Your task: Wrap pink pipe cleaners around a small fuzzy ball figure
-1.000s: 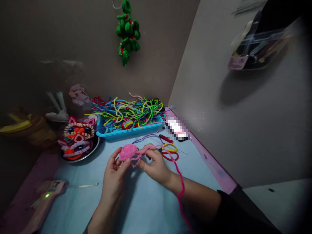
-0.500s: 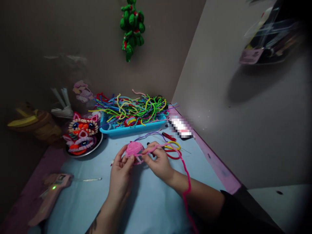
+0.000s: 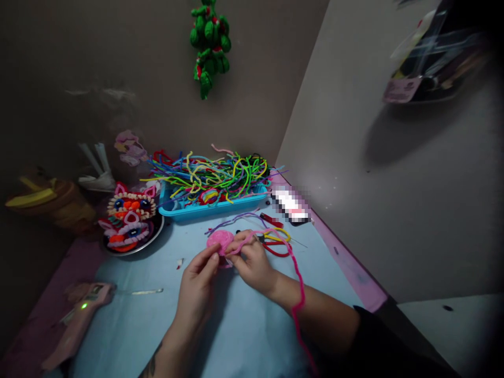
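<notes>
Pink yarn piece [image 3: 219, 240] was just below the centre of the frame, between both hands and above a bench [image 3: 252, 336] that carried a light blue cover. On that bench a blue tray [image 3: 212, 210], heaped with many-coloured fuzzy stems [image 3: 212, 176], stood across the middle. A dark bowl [image 3: 142, 249] holding two furry animal heads [image 3: 129, 220] stood left of it. The left hand [image 3: 199, 274] had thumb and forefinger clamped on the pink piece's near left edge; the right hand [image 3: 254, 265] pinched the pink strand [image 3: 300, 294] close to the piece — the strand trailed over that forearm to the bottom of the frame. A pink device [image 3: 83, 320] with a green light lay lower left, a phone [image 3: 292, 206] right of centre. Scissors [image 3: 280, 255] with red and yellow handles lay just beyond the right hand — a red lighter-like object [image 3: 271, 220] near them. Smallest was a pale scrap [image 3: 180, 263], left of the left hand.
</notes>
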Demonstrator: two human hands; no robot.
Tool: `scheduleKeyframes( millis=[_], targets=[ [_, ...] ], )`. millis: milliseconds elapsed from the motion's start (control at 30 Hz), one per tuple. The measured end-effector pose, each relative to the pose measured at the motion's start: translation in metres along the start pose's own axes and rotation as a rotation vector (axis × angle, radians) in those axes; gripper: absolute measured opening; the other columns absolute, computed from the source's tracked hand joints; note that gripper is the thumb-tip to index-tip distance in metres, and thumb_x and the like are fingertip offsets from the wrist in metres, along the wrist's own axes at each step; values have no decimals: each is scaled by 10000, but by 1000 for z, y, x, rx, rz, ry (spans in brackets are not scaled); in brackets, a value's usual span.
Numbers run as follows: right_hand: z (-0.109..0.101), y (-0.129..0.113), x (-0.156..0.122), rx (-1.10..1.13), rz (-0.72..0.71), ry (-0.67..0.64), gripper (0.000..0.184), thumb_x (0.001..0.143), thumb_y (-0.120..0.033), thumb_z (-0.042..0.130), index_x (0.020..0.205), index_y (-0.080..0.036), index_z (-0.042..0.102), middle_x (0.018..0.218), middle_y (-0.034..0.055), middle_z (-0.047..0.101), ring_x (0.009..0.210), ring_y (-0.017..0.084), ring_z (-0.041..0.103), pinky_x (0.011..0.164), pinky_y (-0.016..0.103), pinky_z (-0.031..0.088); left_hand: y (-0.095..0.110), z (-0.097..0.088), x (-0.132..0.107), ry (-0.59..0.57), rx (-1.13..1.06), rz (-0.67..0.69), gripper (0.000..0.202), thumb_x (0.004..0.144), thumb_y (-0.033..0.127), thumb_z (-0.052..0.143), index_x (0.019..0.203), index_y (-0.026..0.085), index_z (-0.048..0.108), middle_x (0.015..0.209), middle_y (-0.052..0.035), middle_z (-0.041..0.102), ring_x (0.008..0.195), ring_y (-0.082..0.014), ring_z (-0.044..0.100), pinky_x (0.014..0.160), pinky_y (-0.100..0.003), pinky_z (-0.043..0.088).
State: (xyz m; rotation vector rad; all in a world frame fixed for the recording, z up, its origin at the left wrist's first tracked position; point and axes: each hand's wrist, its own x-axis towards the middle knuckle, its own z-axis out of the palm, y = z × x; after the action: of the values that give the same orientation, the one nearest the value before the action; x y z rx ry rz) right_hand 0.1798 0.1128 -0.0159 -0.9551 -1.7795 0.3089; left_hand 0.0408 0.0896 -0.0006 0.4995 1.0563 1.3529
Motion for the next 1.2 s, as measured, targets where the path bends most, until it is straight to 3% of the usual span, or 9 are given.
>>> scheduleKeyframes(
  millis=[267, 433, 667, 867, 1067, 1200],
  targets=[
    [-11, 7, 4, -143, -250, -93, 122, 886, -229, 599, 932, -272, 704, 860, 36, 714, 837, 191, 627, 766, 373, 509, -3, -4, 4, 22, -14, -15, 408, 520, 289, 897, 888, 159, 780, 898, -91, 751, 779, -163, 660, 731, -254, 516],
    [-14, 16, 1, -152, -319, -154, 161, 894, -220, 582, 1019, -252, 679, 939, 53, 724, 910, 197, 634, 824, 381, 502, -3, -3, 4, 23, -9, -33, 402, 510, 275, 901, 872, 147, 780, 836, -89, 751, 716, -146, 654, 697, -238, 511],
    [-13, 15, 0, -164, -380, -81, 134, 916, -229, 539, 990, -227, 650, 900, 54, 697, 873, 190, 625, 786, 376, 499, -6, -3, 1, 19, 3, -24, 398, 512, 313, 896, 853, 150, 770, 804, -64, 744, 710, -138, 653, 695, -236, 513],
    [-6, 6, 5, -70, -235, 1, 82, 886, -220, 589, 899, -233, 669, 828, 46, 660, 820, 194, 602, 750, 377, 499, -1, 1, -1, 29, -23, -21, 397, 506, 318, 892, 847, 161, 764, 806, -51, 739, 713, -152, 663, 703, -267, 523],
    [-4, 1, 3, 164, 121, 44, 59, 831, -253, 658, 873, -234, 694, 863, 49, 628, 871, 200, 599, 781, 361, 500, -1, -2, -2, 15, 4, 10, 456, 538, 336, 889, 948, 181, 764, 981, -78, 742, 792, -156, 654, 696, -245, 500],
    [-7, -1, 4, 359, 240, 54, 53, 811, -267, 688, 851, -233, 697, 851, 32, 590, 840, 183, 586, 745, 330, 478, -4, -7, 0, 7, 115, 85, 508, 593, 366, 864, 1057, 198, 743, 943, -57, 733, 749, -135, 621, 679, -239, 483]
  ],
)
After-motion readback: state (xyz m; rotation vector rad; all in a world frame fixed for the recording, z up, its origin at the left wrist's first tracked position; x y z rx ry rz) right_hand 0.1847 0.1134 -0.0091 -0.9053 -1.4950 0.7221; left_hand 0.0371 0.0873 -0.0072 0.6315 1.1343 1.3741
